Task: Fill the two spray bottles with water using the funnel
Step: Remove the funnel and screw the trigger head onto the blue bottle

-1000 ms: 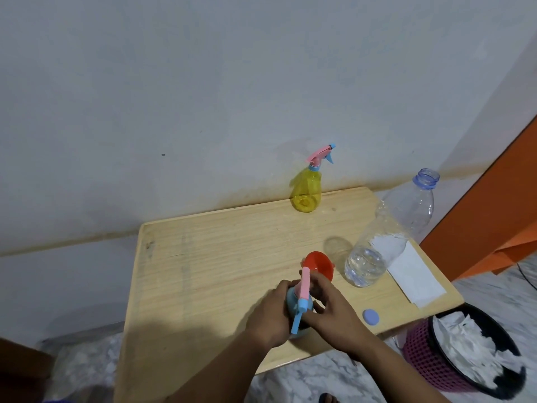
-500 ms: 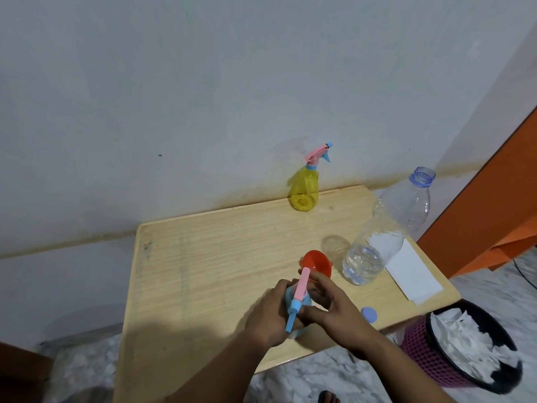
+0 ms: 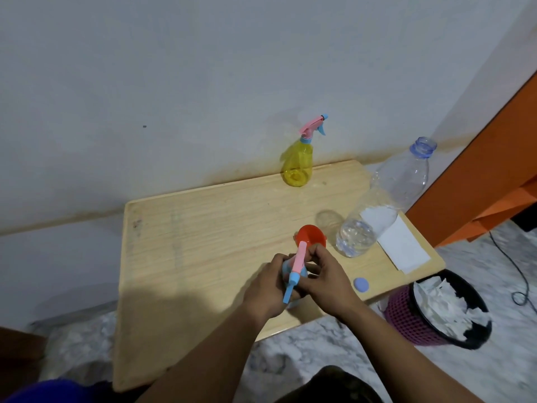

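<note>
Both hands — left (image 3: 266, 282), right (image 3: 325, 276) — clamped on blue sprayer (image 3: 293, 270), prob capping/uncapping. Yellow one (image 3: 297, 165) far, capped; fill lvl unclear.

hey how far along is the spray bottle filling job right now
Looks done: the water bottle stands uncapped and mostly empty, its cap on the table. In hand: left hand holds the blue spray bottle; right hand grips its sprayer head. Left: the funnel lies aside; the yellow spray bottle stands capped, fill level unclear.

Matt wooden table (image 3: 203, 228), glossy clear plastic bottle (image 3: 386, 199), paper sheet (image 3: 404, 248)
</note>
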